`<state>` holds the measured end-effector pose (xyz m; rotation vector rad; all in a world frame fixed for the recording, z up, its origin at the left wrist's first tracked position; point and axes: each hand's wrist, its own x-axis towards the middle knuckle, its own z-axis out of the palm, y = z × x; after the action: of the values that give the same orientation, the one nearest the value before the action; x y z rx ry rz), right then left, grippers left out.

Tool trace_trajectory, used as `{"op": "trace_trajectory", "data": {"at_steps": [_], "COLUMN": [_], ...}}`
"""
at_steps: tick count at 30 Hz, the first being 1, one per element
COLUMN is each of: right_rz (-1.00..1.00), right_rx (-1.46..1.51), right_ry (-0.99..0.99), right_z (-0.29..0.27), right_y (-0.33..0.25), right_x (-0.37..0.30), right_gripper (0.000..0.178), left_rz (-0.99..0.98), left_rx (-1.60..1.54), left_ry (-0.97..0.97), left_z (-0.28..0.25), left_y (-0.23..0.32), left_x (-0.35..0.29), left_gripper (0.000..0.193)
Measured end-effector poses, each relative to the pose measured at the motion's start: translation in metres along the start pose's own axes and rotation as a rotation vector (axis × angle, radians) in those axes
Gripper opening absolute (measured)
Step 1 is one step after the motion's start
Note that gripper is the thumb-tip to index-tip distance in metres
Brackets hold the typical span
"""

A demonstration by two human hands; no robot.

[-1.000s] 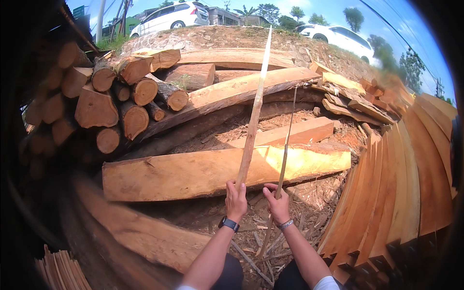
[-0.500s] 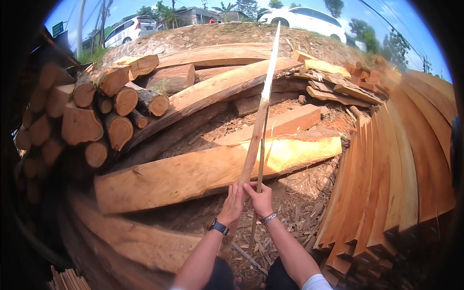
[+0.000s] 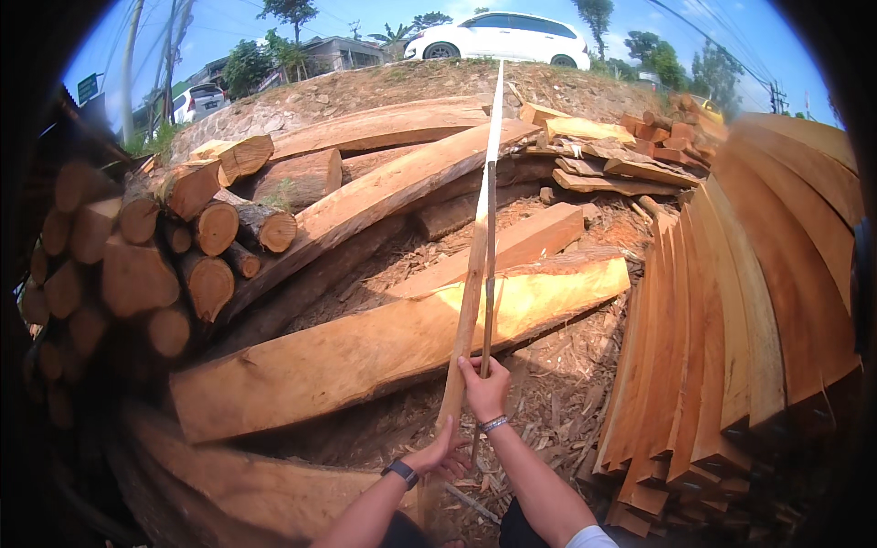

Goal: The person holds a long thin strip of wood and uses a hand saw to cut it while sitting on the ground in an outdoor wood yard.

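A long wooden strip (image 3: 471, 301) stretches away in front of me, brown near my hands and bright in the sun at its far end. Along its right side runs a thinner, darker stick (image 3: 490, 274). My right hand (image 3: 487, 390) is closed round the thin stick, its thumb close to the wide strip's edge. Lower down, my left hand (image 3: 438, 454) is at the near end of the wide strip, touching it with the fingers stretched apart. Below the strips lies a thick sawn slab (image 3: 301, 370), partly sunlit.
Cut logs (image 3: 210, 283) are stacked at the left. Sawn boards (image 3: 722, 310) stand in a row at the right. Farther off lie a long beam (image 3: 393, 187) and loose slabs (image 3: 630, 171). Wood chips (image 3: 548, 402) cover the ground. A white car (image 3: 498, 38) is atop the bank.
My left hand has slid down the wide strip towards me and its fingers have spread. The thin stick now reaches farther up beside the strip. The view has shifted somewhat.
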<state>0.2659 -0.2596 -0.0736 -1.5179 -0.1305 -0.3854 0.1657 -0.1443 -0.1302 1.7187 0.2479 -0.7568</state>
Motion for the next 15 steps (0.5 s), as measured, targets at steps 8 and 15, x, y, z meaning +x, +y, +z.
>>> {"op": "trace_trajectory", "data": {"at_steps": [8,15], "right_rz": [-0.131,-0.104], "right_rx": [0.017,0.36], "right_ry": [0.029,0.128], "right_z": [-0.007,-0.007], "right_y": [-0.026,-0.021], "right_x": [-0.01,0.0], "right_gripper": [0.026,0.019], "left_rz": [0.212,0.373], "left_rx": [-0.483,-0.631], "left_ry": [-0.074,0.51], "left_z": [0.012,0.03], "left_y": [-0.011,0.021], "left_x": [0.048,0.034], "left_gripper": [0.121,0.104]}}
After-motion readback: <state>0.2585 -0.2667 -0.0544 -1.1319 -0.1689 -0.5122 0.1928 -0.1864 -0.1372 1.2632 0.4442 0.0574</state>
